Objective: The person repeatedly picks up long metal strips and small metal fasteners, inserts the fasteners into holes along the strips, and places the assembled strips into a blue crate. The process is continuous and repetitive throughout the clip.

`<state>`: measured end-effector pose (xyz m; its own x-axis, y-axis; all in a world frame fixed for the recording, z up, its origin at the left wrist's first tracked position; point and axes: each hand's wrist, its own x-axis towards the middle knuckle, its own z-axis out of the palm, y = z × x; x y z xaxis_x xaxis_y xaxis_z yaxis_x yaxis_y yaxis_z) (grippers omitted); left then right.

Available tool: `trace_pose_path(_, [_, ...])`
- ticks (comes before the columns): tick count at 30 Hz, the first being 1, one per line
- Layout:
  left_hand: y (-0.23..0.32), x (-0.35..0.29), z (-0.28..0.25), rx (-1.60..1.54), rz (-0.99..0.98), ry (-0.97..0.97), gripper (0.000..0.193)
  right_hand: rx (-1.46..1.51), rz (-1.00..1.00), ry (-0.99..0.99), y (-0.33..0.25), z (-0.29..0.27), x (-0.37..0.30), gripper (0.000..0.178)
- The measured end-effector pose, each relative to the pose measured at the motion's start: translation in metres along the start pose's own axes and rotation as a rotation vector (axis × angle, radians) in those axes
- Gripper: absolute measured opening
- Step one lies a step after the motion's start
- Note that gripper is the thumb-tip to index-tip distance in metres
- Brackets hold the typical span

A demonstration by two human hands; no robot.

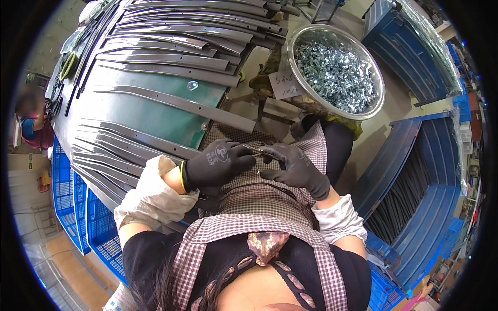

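Note:
My left hand (pixel 220 163), in a dark work glove with a yellow cuff edge, is held over my lap with its fingers curled. Facing it, my right hand (pixel 295 168) wears a dark glove too; its index finger reaches toward the left fingertips and its thumb is bent under. A thin, dark, narrow piece (pixel 253 149) shows between the fingertips of both hands, too small to name. One long dark metal strip (pixel 176 106) with holes lies across the table, its end jutting past the edge above my hands. More dark strips (pixel 119 150) lie beside my left forearm.
The green-topped table (pixel 171 124) carries many strips (pixel 176 39) at its far side. A round basin (pixel 382 85) of shiny metal clips (pixel 337 75) stands ahead right, a handwritten card (pixel 285 84) beside it. Blue metal bins (pixel 430 207) are at right, blue crates (pixel 106 233) at left. Another person (pixel 36 124) is far left.

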<state>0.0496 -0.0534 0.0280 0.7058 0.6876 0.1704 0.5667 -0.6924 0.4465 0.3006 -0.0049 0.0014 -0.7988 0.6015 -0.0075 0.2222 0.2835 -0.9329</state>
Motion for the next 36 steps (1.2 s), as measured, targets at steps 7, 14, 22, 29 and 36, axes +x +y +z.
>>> trace_pose_path(7, [-0.004,0.006,-0.005,0.056,-0.047,0.029,0.029,-0.060,0.037,0.037,-0.003,-0.003,0.005,0.052])
trace_pose_path(14, [-0.069,0.008,-0.018,0.164,-0.198,0.224,0.056,-0.079,0.009,0.345,0.041,-0.002,0.020,0.045])
trace_pose_path(22, [-0.086,0.002,-0.007,0.092,-0.171,0.085,0.055,-0.340,-0.109,0.243,0.047,-0.011,0.041,0.038])
trace_pose_path(29, [-0.088,0.007,-0.001,0.091,-0.166,0.065,0.051,-0.379,-0.231,0.237,0.049,-0.014,0.058,0.031])
trace_pose_path(36, [-0.087,0.005,-0.004,0.093,-0.162,0.073,0.051,-0.184,0.018,0.232,0.040,-0.011,0.059,0.026])
